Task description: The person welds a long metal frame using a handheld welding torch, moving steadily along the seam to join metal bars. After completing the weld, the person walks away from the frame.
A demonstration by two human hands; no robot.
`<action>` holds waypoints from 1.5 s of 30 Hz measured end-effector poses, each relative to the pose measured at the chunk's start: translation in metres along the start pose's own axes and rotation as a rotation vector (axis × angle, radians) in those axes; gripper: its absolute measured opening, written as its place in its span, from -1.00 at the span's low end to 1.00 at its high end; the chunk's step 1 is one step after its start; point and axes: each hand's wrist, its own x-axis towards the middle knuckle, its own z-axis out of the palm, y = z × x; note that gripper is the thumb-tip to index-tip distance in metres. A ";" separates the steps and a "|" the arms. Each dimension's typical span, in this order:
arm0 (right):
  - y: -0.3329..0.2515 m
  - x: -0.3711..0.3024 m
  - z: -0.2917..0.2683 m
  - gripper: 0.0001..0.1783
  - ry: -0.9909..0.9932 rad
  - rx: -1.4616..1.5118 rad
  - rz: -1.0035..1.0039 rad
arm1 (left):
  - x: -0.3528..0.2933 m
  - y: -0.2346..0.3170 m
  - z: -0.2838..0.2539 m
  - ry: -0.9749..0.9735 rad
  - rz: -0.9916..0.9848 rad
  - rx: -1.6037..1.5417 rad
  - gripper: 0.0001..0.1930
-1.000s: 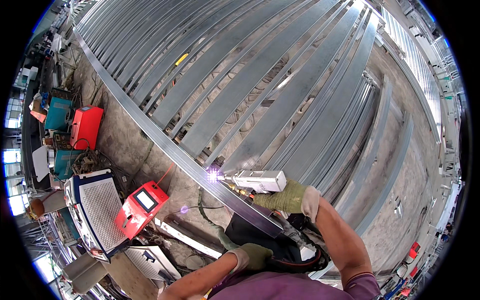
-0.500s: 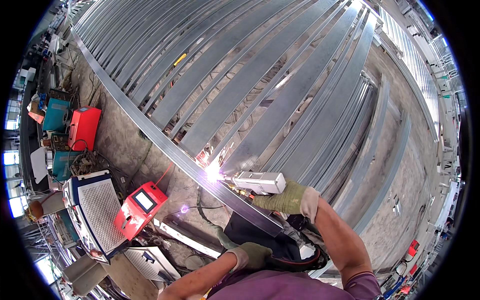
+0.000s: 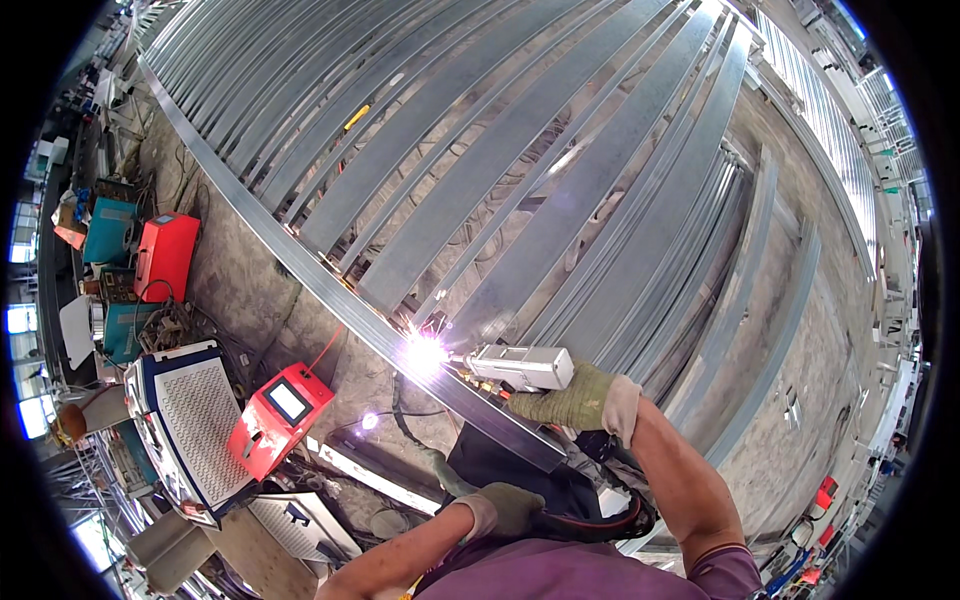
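My right hand (image 3: pixel 568 397), in a green knit glove, is closed around a silver-grey handheld welding gun (image 3: pixel 520 367). Its nozzle points left at a bright white-violet arc (image 3: pixel 426 353), where sparks fly. The arc burns on a long metal rail (image 3: pixel 350 308), close to the end of one of the flat metal slats (image 3: pixel 440 247) that meet it. Low in the picture, my left hand (image 3: pixel 512 508), gloved too, looks curled beside a dark cloth-like thing (image 3: pixel 510 470). A greenish hose-like thing (image 3: pixel 450 475) reaches it; what the fingers hold is hidden.
On the left stand a red box with a screen (image 3: pixel 288 402), a white perforated cabinet (image 3: pixel 200 420), another red box (image 3: pixel 168 255) and teal machines (image 3: pixel 110 230). Cables lie on the concrete floor. Loose metal bars (image 3: pixel 745 300) lie to the right. A yellow tool (image 3: pixel 357 117) shows between the slats.
The arc looks slightly larger and rounder, and the spark spray has changed shape. The gun and my right hand have barely shifted in the picture. My left hand stays put.
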 end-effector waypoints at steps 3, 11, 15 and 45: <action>-0.005 -0.003 0.000 -0.22 0.001 -0.015 0.021 | 0.004 -0.003 0.005 0.001 -0.007 0.013 -0.66; -0.018 -0.010 -0.002 -0.23 -0.026 0.004 0.113 | 0.005 -0.005 0.009 -0.011 -0.017 0.008 -0.58; -0.035 -0.018 -0.006 -0.24 -0.033 0.009 0.162 | 0.004 -0.003 0.007 -0.017 -0.013 0.011 -0.58; -0.019 -0.020 -0.003 -0.18 -0.040 -0.068 0.148 | 0.007 0.000 0.012 -0.009 -0.011 0.011 -0.55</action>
